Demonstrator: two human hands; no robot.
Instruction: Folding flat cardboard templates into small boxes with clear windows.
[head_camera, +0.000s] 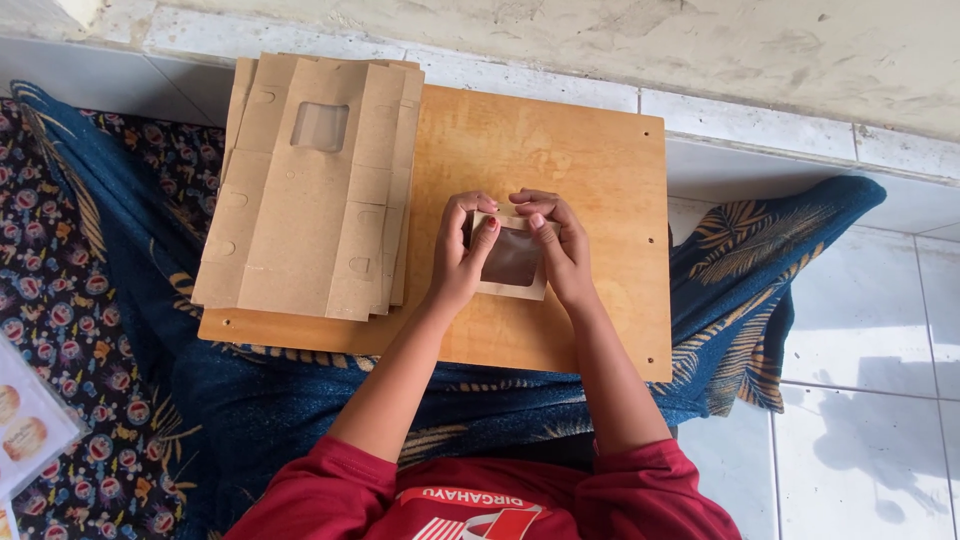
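Both my hands are up on the small brown cardboard box with the clear window (511, 262), right in the middle of the pale wooden board (560, 150) that lies across my lap. My left hand (458, 255) wraps the box's left side, thumb pressed along its top edge, fingers curled tight on the card. My right hand (560, 245) clamps the right side, fingertips pinching the upper flap down. So that is 2 hands, both closed on the 1 box. Through the window the inside looks dark; I cannot tell whether anything is in it.

Just left of my left hand sits the stack of flat unfolded brown cardboard box blanks (310, 190), fanned a little, the top 1 showing its own clear window near the far end. The stack overhangs the board's left edge. Under the board spreads a dark blue patterned cloth (120, 230), and white floor tiles (860, 330) lie off to my right.
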